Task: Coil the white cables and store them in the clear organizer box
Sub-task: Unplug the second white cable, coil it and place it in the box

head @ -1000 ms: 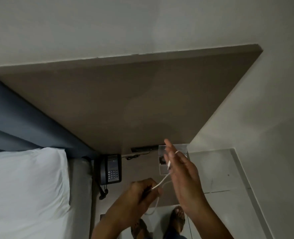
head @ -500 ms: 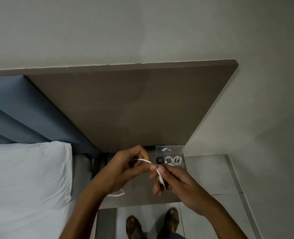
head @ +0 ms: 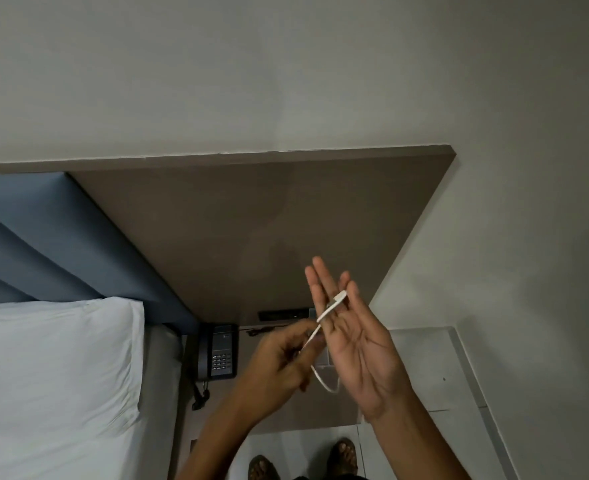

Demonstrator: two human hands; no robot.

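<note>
A thin white cable runs between both hands above the bedside table. My right hand is raised with fingers straight; the cable's white plug is clamped between its fingers. My left hand pinches the cable lower down, and a slack loop hangs between the two hands. The clear organizer box is almost wholly hidden behind my right hand; only a corner shows by the wall panel.
A dark desk phone sits at the table's left, its cord hanging down. A white pillow and a blue headboard lie to the left, a brown wall panel behind. My sandalled feet stand on the tiled floor.
My right hand has lifted and straightened its fingers with the plug between them. My left hand has dropped lower along the cable. The box has become covered by my right hand.
</note>
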